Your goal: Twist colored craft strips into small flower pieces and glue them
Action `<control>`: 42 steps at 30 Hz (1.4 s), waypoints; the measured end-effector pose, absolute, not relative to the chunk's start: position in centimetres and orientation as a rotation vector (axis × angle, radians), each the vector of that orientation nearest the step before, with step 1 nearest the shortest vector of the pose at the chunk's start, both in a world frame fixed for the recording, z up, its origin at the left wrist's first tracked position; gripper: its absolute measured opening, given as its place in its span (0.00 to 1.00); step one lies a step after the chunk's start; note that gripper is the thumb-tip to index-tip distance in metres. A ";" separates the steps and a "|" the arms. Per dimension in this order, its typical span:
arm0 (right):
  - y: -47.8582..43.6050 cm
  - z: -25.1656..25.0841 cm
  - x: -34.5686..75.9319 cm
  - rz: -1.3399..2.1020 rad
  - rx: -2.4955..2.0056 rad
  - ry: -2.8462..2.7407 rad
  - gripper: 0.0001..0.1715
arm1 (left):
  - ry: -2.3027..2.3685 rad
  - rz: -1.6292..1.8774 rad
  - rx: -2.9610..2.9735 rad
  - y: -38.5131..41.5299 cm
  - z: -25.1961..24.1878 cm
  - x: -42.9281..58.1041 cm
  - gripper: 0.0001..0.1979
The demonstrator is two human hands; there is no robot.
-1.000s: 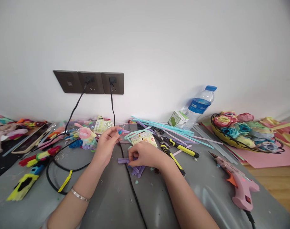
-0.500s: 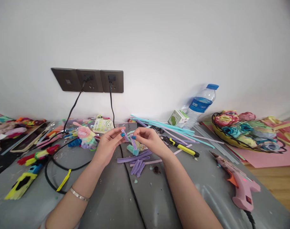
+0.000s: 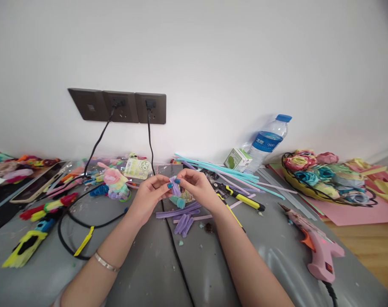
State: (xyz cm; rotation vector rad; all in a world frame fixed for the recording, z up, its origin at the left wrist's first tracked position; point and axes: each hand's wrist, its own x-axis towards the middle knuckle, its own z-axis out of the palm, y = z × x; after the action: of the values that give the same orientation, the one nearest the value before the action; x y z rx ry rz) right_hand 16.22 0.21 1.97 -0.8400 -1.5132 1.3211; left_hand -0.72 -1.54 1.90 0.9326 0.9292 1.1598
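Observation:
Between the fingertips of both hands is a folded purple pipe cleaner. My left hand pinches it from the left, and my right hand grips it from the right. Right below them lies a coiled turquoise pipe cleaner. Closer to me on the grey table are a bundle of purple pipe cleaners and a separate zigzag-folded purple piece. Pliers with yellow-and-black handles rest beyond my right wrist, partly hidden by it.
A pink glue gun lies at the right. Turquoise stems, a small box and a water bottle are along the wall. A basket of paper flowers sits far right. Black cables cross the table; a pastel plush figure stands left.
My hands have come closer together, and the purple pipe cleaner between them is now more compactly folded. More of the pliers shows beside my right wrist.

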 end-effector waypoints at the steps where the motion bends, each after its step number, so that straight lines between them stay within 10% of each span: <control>1: 0.2 2.0 16.2 1.322 -0.840 -1.513 0.21 | 0.929 1.159 0.931 -1.5 1.9 -0.7 0.16; 42: 0.3 1.4 17.5 1.227 -0.889 -1.556 0.10 | 1.008 0.427 1.632 -2.3 3.5 -2.1 0.06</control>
State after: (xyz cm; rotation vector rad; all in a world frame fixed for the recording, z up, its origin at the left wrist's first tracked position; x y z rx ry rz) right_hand 17.51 0.35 1.44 -0.8889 -1.5559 1.2268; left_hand -2.05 -2.27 3.50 1.6323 1.0081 0.4274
